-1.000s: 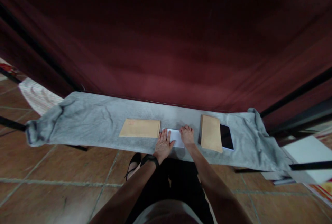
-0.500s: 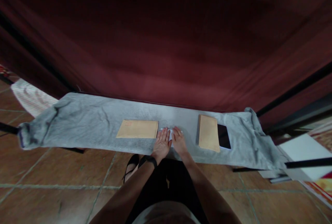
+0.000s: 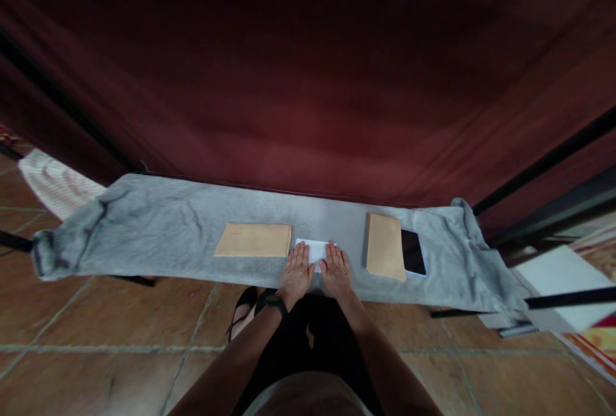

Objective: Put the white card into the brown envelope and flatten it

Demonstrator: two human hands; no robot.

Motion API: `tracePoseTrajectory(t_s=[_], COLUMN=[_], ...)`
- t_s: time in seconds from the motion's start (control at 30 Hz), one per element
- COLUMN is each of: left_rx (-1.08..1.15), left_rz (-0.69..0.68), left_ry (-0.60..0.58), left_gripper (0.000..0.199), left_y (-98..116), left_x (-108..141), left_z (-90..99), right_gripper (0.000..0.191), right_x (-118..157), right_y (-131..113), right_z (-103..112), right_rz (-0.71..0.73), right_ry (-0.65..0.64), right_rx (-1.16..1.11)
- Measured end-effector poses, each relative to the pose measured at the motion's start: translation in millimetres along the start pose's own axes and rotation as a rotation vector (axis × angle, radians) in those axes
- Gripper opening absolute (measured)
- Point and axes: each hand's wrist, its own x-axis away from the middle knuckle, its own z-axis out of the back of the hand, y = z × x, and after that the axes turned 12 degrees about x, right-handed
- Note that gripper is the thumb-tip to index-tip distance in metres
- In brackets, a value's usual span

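Note:
A small white paper point(image 3: 316, 251) lies on the grey cloth point(image 3: 158, 226) near its front edge. My left hand point(image 3: 295, 273) rests flat on the paper's left side, fingers stretched out. On the right side of the paper lies my right hand point(image 3: 337, 269), also flat with its fingers out. Left of my hands is a brown envelope point(image 3: 255, 240), lying lengthwise. A stack of brown envelopes point(image 3: 385, 247) sits to the right, and beside it is a dark-screened phone or tablet point(image 3: 413, 252), partly covered by the stack.
A dark red panel point(image 3: 308, 114) rises behind the cloth. White boards point(image 3: 568, 275) stand at the lower right beside a black bar. A striped cloth point(image 3: 60, 183) hangs at the far left. Below is the tiled floor point(image 3: 120, 320).
My hands have moved apart to the two sides of the white paper, showing more of its middle. My right hand's fingers, bent before, now lie flat.

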Motion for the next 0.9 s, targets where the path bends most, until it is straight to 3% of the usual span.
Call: tracePoseTrajectory(t_s=[0.5, 0.7, 0.9], left_rx=[-0.017, 0.026, 0.009], left_rz=[0.022, 0.012, 0.095], left_ry=[0.061, 0.061, 0.033], left_gripper=[0.063, 0.058, 0.064], left_y=[-1, 10, -2], left_x=[34, 9, -16], left_z=[9.7, 2.5, -4.3], right_gripper=[0.054, 0.055, 0.052], right_x=[17, 16, 16], right_y=[14, 12, 11], right_z=[-1, -2, -5], right_rz=[-0.058, -0.079, -0.092], right_ry=[0.057, 0.066, 0.105], right_rx=[0.061, 0.046, 0.055])
